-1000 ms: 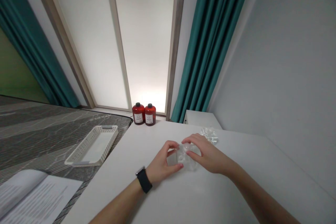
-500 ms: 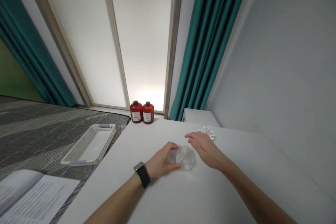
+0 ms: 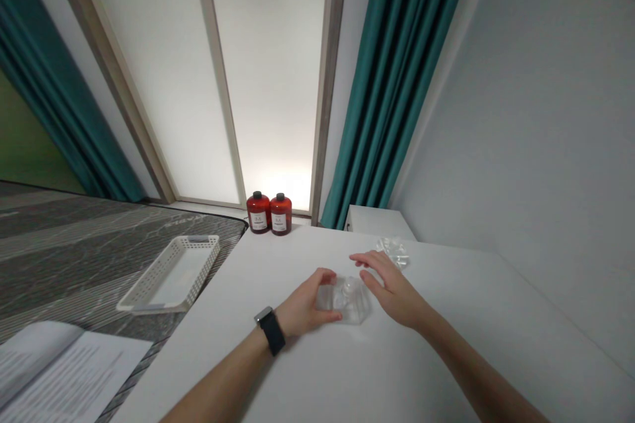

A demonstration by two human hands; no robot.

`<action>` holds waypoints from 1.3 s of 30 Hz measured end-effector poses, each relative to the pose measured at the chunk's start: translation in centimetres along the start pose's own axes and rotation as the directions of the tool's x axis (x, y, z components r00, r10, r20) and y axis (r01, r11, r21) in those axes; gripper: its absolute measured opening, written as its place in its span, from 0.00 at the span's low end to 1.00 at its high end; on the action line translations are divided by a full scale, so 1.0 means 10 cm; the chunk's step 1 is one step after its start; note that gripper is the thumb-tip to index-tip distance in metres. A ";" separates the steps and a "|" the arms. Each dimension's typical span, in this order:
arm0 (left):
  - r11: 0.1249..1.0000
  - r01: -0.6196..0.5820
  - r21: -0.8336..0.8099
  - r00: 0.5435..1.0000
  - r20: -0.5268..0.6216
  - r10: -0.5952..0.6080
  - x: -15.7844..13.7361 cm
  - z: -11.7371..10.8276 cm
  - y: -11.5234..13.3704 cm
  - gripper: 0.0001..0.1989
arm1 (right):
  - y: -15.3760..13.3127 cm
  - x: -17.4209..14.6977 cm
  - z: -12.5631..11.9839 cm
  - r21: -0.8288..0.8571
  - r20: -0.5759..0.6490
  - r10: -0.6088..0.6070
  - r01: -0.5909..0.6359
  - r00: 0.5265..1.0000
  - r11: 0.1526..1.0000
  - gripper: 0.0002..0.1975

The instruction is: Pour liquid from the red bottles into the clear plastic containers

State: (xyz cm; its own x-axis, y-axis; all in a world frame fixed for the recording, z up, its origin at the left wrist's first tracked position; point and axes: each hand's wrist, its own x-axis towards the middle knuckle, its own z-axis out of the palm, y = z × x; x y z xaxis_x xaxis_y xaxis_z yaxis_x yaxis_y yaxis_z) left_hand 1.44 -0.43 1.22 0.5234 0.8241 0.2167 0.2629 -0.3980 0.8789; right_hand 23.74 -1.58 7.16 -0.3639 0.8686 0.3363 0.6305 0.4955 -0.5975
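My left hand (image 3: 308, 305), with a dark-banded watch (image 3: 270, 330) at the wrist, grips a clear plastic box (image 3: 354, 307) from its left side, thumb and fingers on opposite edges. The box rests on the white table (image 3: 317, 377). Something small and transparent shows in it, too faint to name. Just right of the box, my right hand (image 3: 391, 291) hovers with fingers stretched and thumb apart, holding nothing. Past its fingers lies a crumpled clear plastic piece (image 3: 395, 251), perhaps a bag, partly covered by the hand.
Two red bottles (image 3: 269, 215) with black caps stand at the table's far left corner. Left of the table, a white basket (image 3: 198, 277) and an open book (image 3: 94, 370) lie on a dark patterned surface. A white cabinet (image 3: 380, 221) stands behind the table.
My right hand has turned slightly, and its thumb has spread away from the fingers beside the box. My left hand keeps its grip in about the same place.
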 end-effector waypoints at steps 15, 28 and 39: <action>1.000 -0.022 0.012 1.000 0.006 0.022 0.00 0.00 -0.05 0.32 | -0.09 -0.09 0.01 -0.005 0.242 -0.192 0.199 0.951 0.980 0.32; 0.999 -0.040 0.025 0.999 0.011 0.040 0.00 0.01 -0.02 0.30 | -0.16 -0.06 0.17 -0.227 0.094 -0.015 0.036 0.995 0.973 0.19; 0.997 -0.068 0.040 0.997 0.025 0.067 0.01 -0.01 -0.02 0.29 | -0.15 -0.03 -0.06 -0.194 0.336 -0.278 0.355 0.900 0.914 0.23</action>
State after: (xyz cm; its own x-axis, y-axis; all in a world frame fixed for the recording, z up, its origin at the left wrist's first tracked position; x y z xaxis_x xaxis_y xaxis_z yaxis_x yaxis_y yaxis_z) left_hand 1.36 -0.24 1.05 0.5597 0.7852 0.2649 0.2587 -0.4692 0.8444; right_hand 23.36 -2.59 8.40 -0.7331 0.6422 0.2242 0.5807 0.7625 -0.2854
